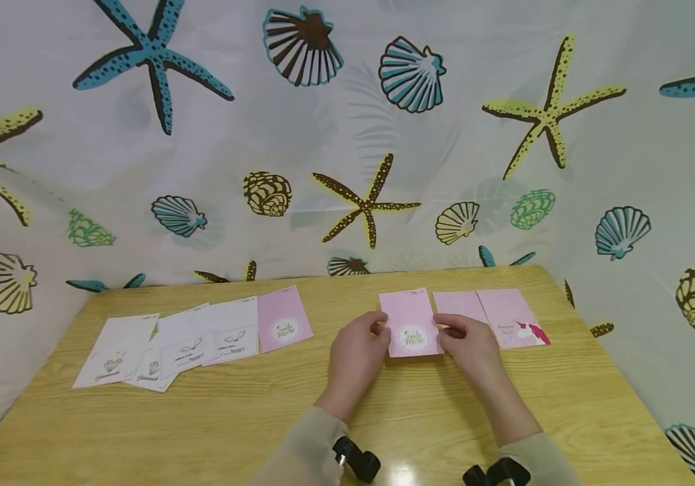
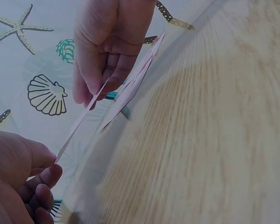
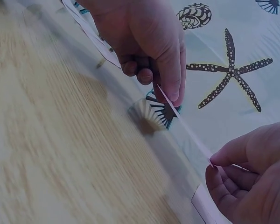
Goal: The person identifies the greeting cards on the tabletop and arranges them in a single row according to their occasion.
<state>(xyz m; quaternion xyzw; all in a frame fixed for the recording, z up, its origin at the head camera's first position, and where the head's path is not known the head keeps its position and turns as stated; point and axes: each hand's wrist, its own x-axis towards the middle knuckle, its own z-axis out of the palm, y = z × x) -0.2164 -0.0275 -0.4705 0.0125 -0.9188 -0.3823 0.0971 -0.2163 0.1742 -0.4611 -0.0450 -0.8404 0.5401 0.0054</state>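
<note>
Black devices (image 1: 356,460) by the cuffs of a person's beige fabric sleeves (image 1: 305,449) sit closest to the lens, above a pale, wood-grained table (image 1: 250,425). Just beyond, the left hand (image 1: 356,354) and right hand (image 1: 474,349) hold a rectangular pink paper card (image 1: 409,314), gold-lettered on a white round patch, right of the table's centre. Each grip is narrowed to a thin pinch, thumb and fingers on opposite side edges; wrist views show the card nearly edge-on, apparently clear of the wood.

The step in hand looks like two-handed handling of this single card, not yet laid down. Setting it down would call for both pinches to stay level and release together, without brushing its neighbours.

Behind the right hand lie a plain pink paper card (image 1: 458,303) and a pink paper card with a red-and-white unicorn (image 1: 502,310). Well left, overlapping white paper cards (image 1: 183,334) meet another gold-lettered pink paper card (image 1: 282,307). A white cloth printed with starfish and shells (image 1: 299,135) hangs behind.
</note>
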